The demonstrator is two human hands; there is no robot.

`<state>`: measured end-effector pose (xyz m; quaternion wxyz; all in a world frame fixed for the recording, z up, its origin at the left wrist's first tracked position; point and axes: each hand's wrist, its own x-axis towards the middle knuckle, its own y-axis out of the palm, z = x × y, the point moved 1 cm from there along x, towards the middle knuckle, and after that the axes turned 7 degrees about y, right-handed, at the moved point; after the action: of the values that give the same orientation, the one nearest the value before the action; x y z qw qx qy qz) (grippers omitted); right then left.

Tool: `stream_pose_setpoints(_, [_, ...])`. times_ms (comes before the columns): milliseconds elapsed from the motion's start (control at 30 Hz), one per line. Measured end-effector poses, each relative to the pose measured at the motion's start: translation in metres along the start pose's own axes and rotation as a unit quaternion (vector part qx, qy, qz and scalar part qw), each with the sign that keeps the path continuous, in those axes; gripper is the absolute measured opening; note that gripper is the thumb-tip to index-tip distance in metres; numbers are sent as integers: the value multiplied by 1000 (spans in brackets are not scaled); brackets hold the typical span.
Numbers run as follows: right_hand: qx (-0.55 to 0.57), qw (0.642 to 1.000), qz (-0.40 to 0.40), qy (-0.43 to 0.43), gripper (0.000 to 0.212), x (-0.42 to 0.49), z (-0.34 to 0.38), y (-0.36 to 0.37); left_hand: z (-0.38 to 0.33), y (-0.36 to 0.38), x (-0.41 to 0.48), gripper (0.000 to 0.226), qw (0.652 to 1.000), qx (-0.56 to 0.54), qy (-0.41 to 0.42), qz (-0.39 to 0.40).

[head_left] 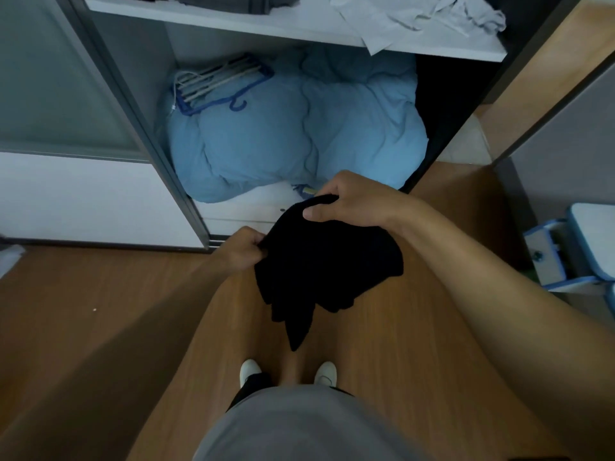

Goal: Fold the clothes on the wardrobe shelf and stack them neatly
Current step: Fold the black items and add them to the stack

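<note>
Grey top (299,427) of the person fills the near edge, white shoes (250,369) beyond it on the wood floor (100,311); just past that, both hands hold a black garment (326,261) in mid-air in front of the wardrobe, well below the shelf (233,21); left hand (239,249) pinches one edge w/ curled fingers, right hand (352,202) grips the upper edge, thumb laid over the cloth; the rest hangs bunched, one point dangling. Looks like folding is only starting (item not yet flat); next move prob. needs the edges found and spread apart, then halves brought together. Cloth is soft, matte, limp; a pale grey garment (416,18) lies crumpled on the smooth white shelf, part over its lip; puffy blue duvet (293,128) w/ plastic hangers (216,84) below
</note>
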<state>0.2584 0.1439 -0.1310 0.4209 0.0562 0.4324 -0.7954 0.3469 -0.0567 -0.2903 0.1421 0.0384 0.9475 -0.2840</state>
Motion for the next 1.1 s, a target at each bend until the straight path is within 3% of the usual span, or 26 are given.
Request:
stream_pose_setpoints(133, [-31,997,50,41,10,-4,-17,2,7,-15,0,36,995,40,-21,-85])
stream_pose_setpoints(267, [-23,997,50,57,16,-2,-25,5,11,-29,7,33,978,46,-95,-180])
stream_pose_setpoints(400, [15,998,30,61,24,0,-30,2,4,-37,4,33,960,117,-67,-248])
stream_pose_setpoints(533, [9,997,62,47,23,-3,-30,6,-10,-41,2,30,919,300,31,-253])
stream_pose_setpoints(667, [4,995,86,39,23,-4,-25,14,-18,-48,4,26,898,375,26,-229])
stream_pose_setpoints(800, [58,990,123,29,23,-6,-19,20,-31,-45,8,25,913,338,1,-230])
stream_pose_setpoints(900, [126,982,141,15,26,-7,-15,19,-41,-35,16,26,948,235,-23,-214])
stream_pose_setpoints(1100, [201,971,127,5,22,-4,-11,17,-48,-12,27,16,995,33,-65,-73])
